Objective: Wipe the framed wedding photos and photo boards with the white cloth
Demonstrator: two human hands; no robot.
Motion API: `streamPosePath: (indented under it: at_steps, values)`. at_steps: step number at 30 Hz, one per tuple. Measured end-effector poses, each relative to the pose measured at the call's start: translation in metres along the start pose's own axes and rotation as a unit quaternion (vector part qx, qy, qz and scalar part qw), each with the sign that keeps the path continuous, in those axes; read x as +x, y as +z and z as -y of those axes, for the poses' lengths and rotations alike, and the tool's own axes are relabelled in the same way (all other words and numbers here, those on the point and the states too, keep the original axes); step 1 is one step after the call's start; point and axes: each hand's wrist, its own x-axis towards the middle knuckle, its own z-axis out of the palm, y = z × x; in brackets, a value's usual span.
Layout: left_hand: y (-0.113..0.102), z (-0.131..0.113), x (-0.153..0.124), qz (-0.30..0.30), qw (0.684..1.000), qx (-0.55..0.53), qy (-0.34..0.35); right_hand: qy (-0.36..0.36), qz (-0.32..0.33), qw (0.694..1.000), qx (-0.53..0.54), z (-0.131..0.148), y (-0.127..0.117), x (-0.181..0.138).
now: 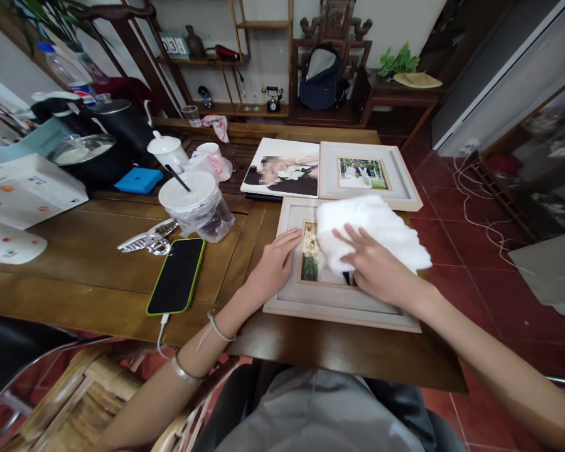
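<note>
A pale framed photo (pixel 329 301) lies flat at the near edge of the wooden table (pixel 98 263). My left hand (pixel 275 263) rests flat on the frame's left border, fingers stretched out. My right hand (pixel 374 267) presses a white cloth (pixel 371 229) onto the glass over the picture, fingers spread flat on the cloth. The cloth covers most of the photo. A second framed photo (pixel 370 176) and an unframed photo print (pixel 282 168) lie side by side just beyond.
A black phone in a green case (pixel 177 275) lies left of the frame, its cable hanging off the edge. A lidded cup with a straw in a plastic bag (pixel 195 204), a hair clip (pixel 148 238), a blue box (pixel 139 181), pots and white boxes crowd the left.
</note>
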Motion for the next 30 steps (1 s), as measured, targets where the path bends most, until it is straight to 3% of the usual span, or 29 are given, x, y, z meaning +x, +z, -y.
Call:
streamPosePath:
  at_steps: [3,7,12,17,26,30]
  values:
    - [0.000,0.000,0.000,0.002,1.000,0.005,-0.002,-0.027,0.046,0.997,0.061,0.032,-0.009,-0.034]
    - [0.000,0.000,-0.001,-0.005,1.000,0.011,0.003,-0.052,0.046,0.989,0.130,0.061,-0.023,-0.074]
    - [-0.001,-0.001,0.000,0.008,1.000,0.014,0.004,-0.040,0.053,0.988,0.139,0.072,-0.025,-0.080]
    - [-0.002,-0.001,0.000,0.017,1.000,0.017,-0.005,0.006,0.027,0.996,0.080,0.052,-0.004,-0.045]
    - [-0.001,0.000,0.000,0.001,1.000,0.002,0.006,0.071,-0.091,0.991,-0.066,-0.022,0.013,0.020]
    - [-0.001,0.001,0.000,0.007,1.000,-0.001,0.005,0.068,-0.072,0.992,-0.080,-0.032,0.010,0.034]
